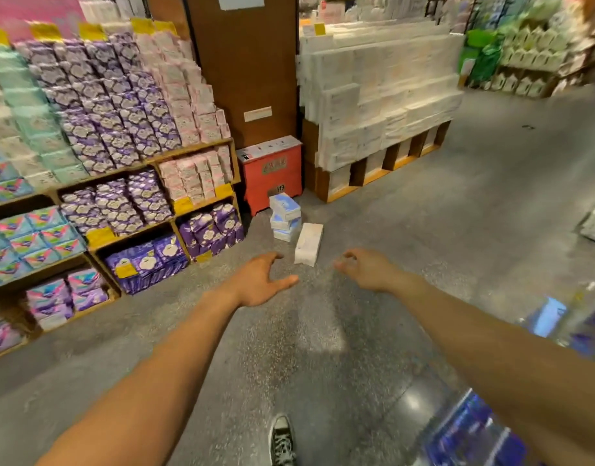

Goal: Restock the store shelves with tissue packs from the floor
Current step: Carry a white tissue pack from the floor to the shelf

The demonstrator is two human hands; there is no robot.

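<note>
A: Hands?
B: Left hand (262, 280) spread wide, empty. Right hand (363, 269) loosely curled, empty too.
A: Pack position?
B: White tissue pack (309, 243), rectangular, flat on speckled grey floor (323, 331), just beyond and between both hands, apart from both. Stacked blue packs (284, 216) past it, by red box (272, 176).
A: Shelving?
B: Wooden shelves (188, 150) left of left hand, filled with glossy purple packs (118, 210).

Place: a shop aisle.
Shelves: wooden shelves (195, 151) are filled with rows of identical packs (118, 129).
Tags: yellow price tags (183, 205) are fixed to shelf edges.
Stack: white packs (373, 95) are piled on crates (373, 169).
</note>
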